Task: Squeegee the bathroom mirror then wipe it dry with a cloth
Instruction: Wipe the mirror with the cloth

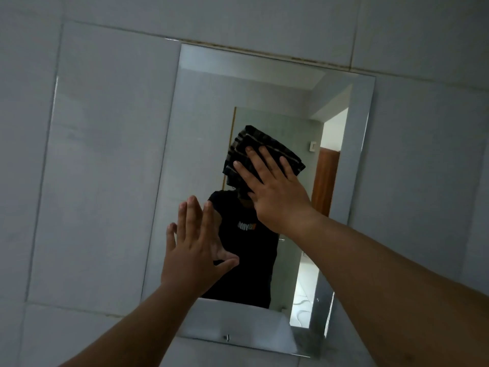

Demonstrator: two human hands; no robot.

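Note:
The rectangular bathroom mirror (pixel 201 123) hangs on a grey tiled wall and fills the middle of the view. A dark striped cloth (pixel 254 144) lies flat against the glass near its centre. My right hand (pixel 275 192) presses the cloth to the mirror with straight, spread fingers. My left hand (pixel 195 247) rests flat on the glass near the mirror's left edge, lower down, fingers straight and thumb out. No squeegee is in view.
Grey wall tiles (pixel 92 168) surround the mirror. A small screw fitting (pixel 226 337) sits at the mirror's bottom edge. The glass reflects a person in a dark shirt, a doorway and a wooden door.

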